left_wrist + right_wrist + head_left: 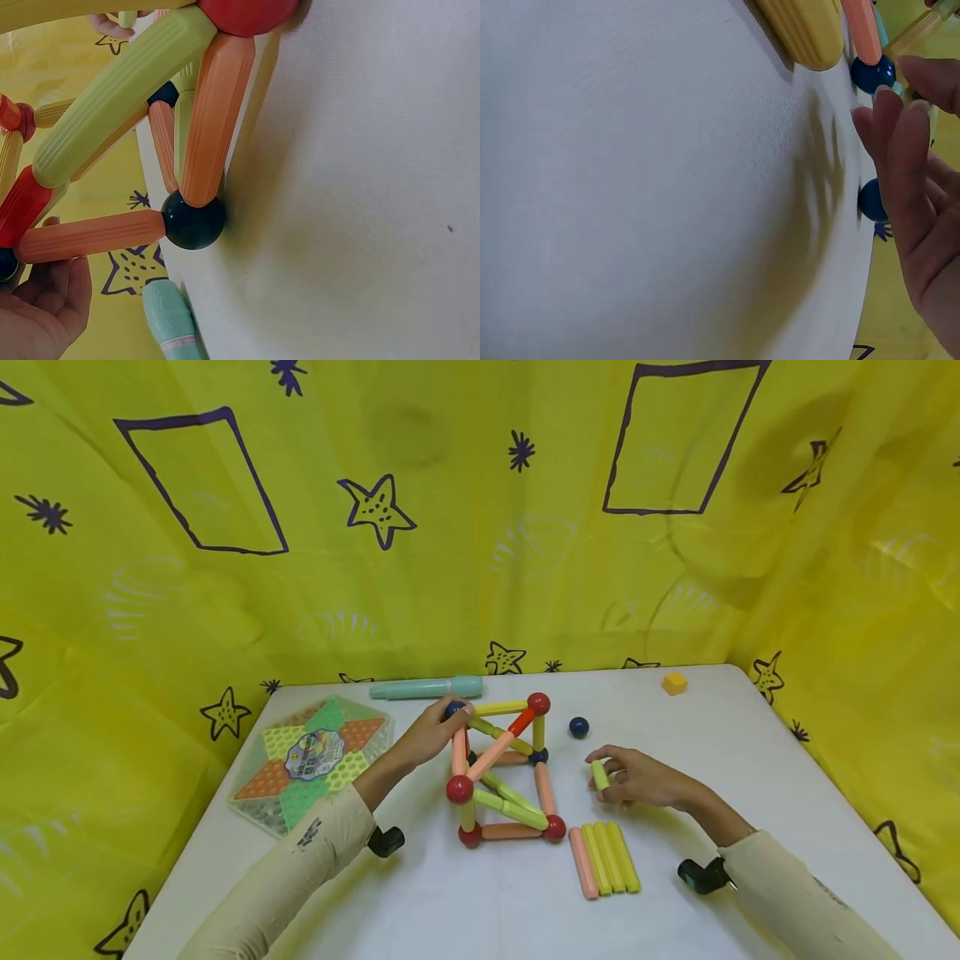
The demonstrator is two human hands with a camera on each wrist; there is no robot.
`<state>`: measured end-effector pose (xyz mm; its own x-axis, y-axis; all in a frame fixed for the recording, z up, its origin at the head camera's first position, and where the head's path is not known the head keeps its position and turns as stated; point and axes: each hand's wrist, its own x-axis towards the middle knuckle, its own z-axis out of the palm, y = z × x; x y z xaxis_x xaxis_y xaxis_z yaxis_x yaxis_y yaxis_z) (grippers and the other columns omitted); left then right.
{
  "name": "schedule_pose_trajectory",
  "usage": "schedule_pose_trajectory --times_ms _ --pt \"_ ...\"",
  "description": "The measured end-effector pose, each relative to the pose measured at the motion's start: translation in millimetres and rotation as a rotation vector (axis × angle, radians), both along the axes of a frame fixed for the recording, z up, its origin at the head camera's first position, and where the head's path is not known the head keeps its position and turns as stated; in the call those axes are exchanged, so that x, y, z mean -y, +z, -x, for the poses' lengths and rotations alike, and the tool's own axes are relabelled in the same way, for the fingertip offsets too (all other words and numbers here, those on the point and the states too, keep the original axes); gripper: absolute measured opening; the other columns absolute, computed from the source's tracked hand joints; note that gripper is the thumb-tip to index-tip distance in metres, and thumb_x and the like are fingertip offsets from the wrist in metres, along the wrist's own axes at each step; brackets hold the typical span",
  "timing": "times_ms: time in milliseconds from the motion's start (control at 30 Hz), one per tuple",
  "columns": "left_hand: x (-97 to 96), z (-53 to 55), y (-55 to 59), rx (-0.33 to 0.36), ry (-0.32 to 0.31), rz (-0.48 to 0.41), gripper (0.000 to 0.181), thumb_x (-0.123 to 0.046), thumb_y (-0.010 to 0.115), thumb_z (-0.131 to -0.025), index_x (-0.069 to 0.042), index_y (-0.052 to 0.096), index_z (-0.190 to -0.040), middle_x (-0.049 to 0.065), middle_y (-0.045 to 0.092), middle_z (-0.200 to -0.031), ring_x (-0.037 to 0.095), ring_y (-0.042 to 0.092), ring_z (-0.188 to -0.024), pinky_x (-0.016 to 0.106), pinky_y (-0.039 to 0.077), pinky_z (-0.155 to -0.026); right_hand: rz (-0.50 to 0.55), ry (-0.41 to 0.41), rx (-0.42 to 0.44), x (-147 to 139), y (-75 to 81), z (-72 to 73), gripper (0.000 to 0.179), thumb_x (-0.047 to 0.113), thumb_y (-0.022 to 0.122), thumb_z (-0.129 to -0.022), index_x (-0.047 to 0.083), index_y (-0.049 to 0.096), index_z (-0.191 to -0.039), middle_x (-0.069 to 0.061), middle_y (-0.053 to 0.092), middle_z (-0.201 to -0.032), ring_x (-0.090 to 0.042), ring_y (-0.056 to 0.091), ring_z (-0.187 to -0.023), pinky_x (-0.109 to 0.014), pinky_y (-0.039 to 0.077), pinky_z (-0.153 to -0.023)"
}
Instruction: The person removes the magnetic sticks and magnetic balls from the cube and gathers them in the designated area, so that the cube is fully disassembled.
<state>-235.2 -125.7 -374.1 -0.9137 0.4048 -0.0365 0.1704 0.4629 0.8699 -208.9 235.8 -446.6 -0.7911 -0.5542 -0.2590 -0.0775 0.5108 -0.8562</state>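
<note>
A cube-like frame of magnetic rods and balls stands on the table, with red balls [460,789] and dark blue balls at its corners. My left hand [426,735] pinches the dark blue ball [454,710] at its upper back-left corner; in the left wrist view the fingers also lie by an orange rod [90,234]. To the right of the frame and apart from it, my right hand [641,777] pinches a pale yellow-green magnetic rod [600,775] between thumb and fingers. The fingers hide most of that rod in the right wrist view.
One pink rod [583,862] and several yellow rods [617,858] lie in a row near the front. A loose dark blue ball [578,727] sits behind. Around stand a patterned hexagonal box [255,810], a teal marker-like object [423,688] and a yellow-orange block [674,683].
</note>
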Motion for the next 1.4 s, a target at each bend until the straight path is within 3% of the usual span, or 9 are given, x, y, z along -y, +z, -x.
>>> schedule_pose_trajectory --times_ms 133,267,533,833,1200,1400 --pt "3.1 14.5 -19.1 0.0 0.001 0.002 0.037 -0.027 0.043 -0.109 0.002 0.053 -0.129 0.016 0.058 -0.11 0.02 0.052 -0.091 0.034 0.044 -0.079 -0.108 0.061 -0.128 11.7 -0.7 4.8 0.055 0.019 0.077 -0.088 0.001 0.052 -0.134 -0.007 0.062 -0.097 -0.017 0.055 -0.078 -0.026 0.048 -0.065" --pt "4.2 17.8 -26.1 -0.006 0.011 -0.011 0.039 -0.031 0.044 -0.108 -0.001 0.053 -0.13 0.014 0.058 -0.11 0.021 0.052 -0.092 0.038 0.045 -0.081 -0.179 0.119 -0.234 23.4 -1.5 8.5 0.053 0.022 0.082 -0.084 0.004 0.058 -0.128 0.0 0.059 -0.085 -0.014 0.053 -0.08 -0.025 0.046 -0.069" --pt "3.7 16.0 -26.7 -0.011 0.019 -0.024 0.04 -0.037 0.046 -0.107 -0.004 0.055 -0.129 0.015 0.06 -0.113 0.021 0.054 -0.095 0.045 0.047 -0.086 -0.274 0.101 -0.168 39.4 -3.0 12.9 0.055 0.021 0.084 -0.082 0.007 0.057 -0.127 0.001 0.057 -0.083 -0.015 0.053 -0.077 -0.028 0.044 -0.069" --pt "6.3 17.5 -25.6 -0.006 0.007 -0.005 0.042 -0.034 0.043 -0.109 -0.001 0.052 -0.134 0.017 0.06 -0.117 0.021 0.055 -0.097 0.036 0.047 -0.084 -0.288 0.088 -0.152 43.0 -1.0 14.1 0.058 0.022 0.086 -0.08 0.006 0.057 -0.128 0.0 0.058 -0.085 -0.016 0.053 -0.079 -0.029 0.044 -0.071" --pt "7.9 17.3 -28.4 -0.016 -0.001 -0.039 0.042 -0.038 0.045 -0.107 -0.004 0.054 -0.131 0.016 0.06 -0.115 0.022 0.056 -0.099 0.055 0.046 -0.094 -0.283 0.067 -0.149 42.8 -1.8 11.6 0.061 0.022 0.086 -0.08 0.005 0.056 -0.13 0.0 0.058 -0.085 -0.016 0.053 -0.082 -0.03 0.045 -0.075" --pt "5.9 18.7 -28.9 -0.011 0.003 -0.027 0.043 -0.039 0.045 -0.107 -0.005 0.054 -0.13 0.014 0.06 -0.114 0.021 0.055 -0.096 0.048 0.048 -0.088 -0.283 0.054 -0.188 34.4 0.2 7.9 0.063 0.023 0.084 -0.082 0.004 0.053 -0.133 0.001 0.06 -0.088 -0.016 0.054 -0.084 -0.032 0.046 -0.078"
